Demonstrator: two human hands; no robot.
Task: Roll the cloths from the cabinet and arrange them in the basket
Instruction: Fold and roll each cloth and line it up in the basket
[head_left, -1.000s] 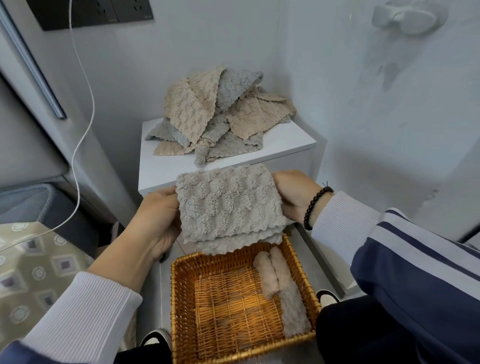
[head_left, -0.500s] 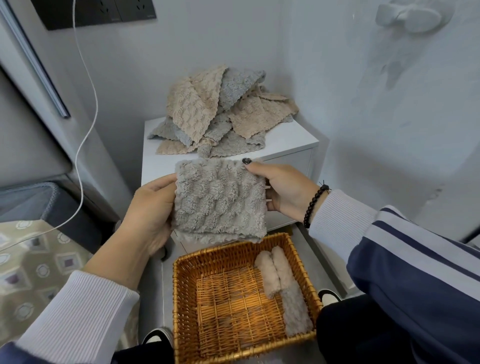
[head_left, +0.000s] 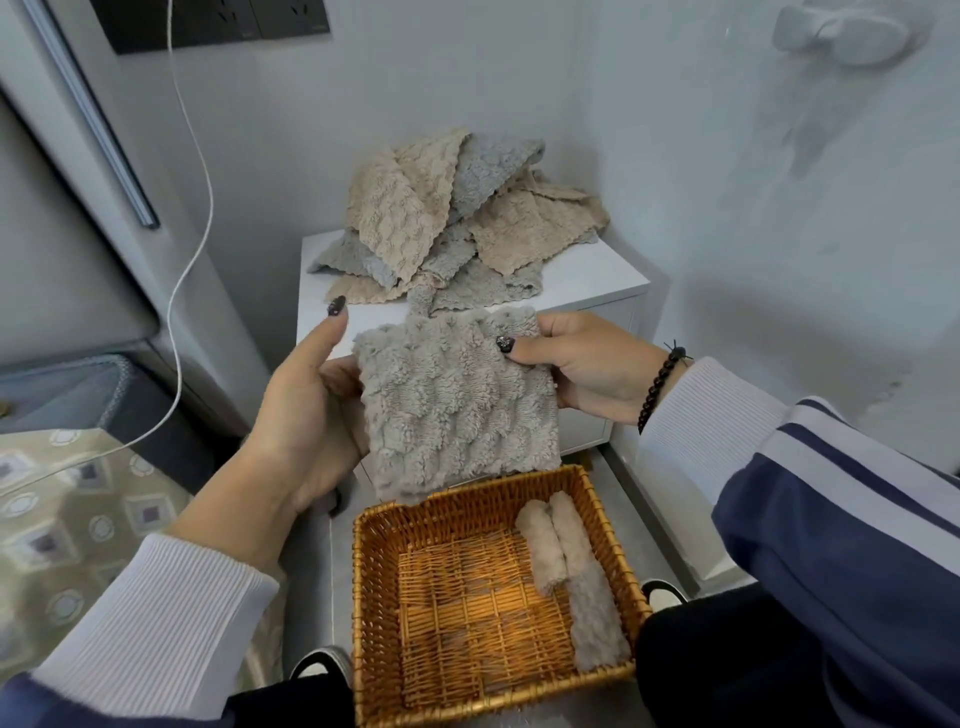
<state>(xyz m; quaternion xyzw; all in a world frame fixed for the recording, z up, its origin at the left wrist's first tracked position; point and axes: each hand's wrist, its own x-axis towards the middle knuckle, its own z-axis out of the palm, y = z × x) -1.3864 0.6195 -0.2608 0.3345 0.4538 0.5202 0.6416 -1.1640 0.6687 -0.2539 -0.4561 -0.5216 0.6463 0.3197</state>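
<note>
Grey cloth (head_left: 457, 395), pinched by left hand (head_left: 306, 410) and right hand (head_left: 587, 369) at twelve o'clock above the basket (head_left: 384, 613), risked unfolding under slack grip.

No text, label, brand or number can be read anywhere here.
</note>
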